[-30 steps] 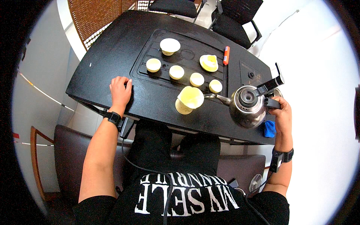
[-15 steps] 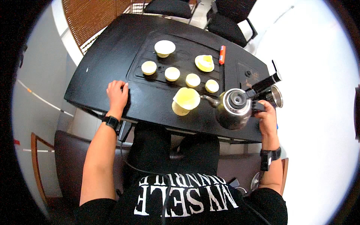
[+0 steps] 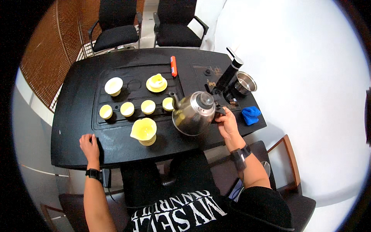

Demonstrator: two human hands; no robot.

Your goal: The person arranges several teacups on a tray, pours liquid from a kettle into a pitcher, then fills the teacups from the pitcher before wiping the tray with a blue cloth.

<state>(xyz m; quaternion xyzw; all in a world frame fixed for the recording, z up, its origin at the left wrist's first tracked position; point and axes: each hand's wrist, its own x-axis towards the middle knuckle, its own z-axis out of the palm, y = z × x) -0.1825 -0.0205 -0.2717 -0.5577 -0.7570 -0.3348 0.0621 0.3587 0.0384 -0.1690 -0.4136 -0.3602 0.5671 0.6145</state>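
My right hand [image 3: 228, 123] is wrapped round the black handle of a steel kettle [image 3: 193, 116], which looks nearly upright. The kettle's spout overlaps the rightmost of several small yellow cups [image 3: 148, 107] standing in a row. A yellow pitcher [image 3: 144, 131] with a pouring lip stands left of the kettle, nearer me. Resting on the left front of the table, my left hand [image 3: 90, 147] holds nothing, its fingers loosely bent. Behind the cups are a lidded yellow bowl on a saucer [image 3: 156, 83] and a pale footed cup [image 3: 114, 86].
On the black tea table [image 3: 73, 89], a red stick-shaped packet [image 3: 173, 66] lies at the tray's far edge. To the right are a black water dispenser [image 3: 230, 73], a steel pot [image 3: 245, 83] and a blue cloth [image 3: 251, 115]. Black chairs [image 3: 116, 36] stand beyond.
My view has swung to the right, bringing the blue cloth into sight. The kettle's spout has moved away from the pitcher's rim and come up higher. My left hand still rests on the table.
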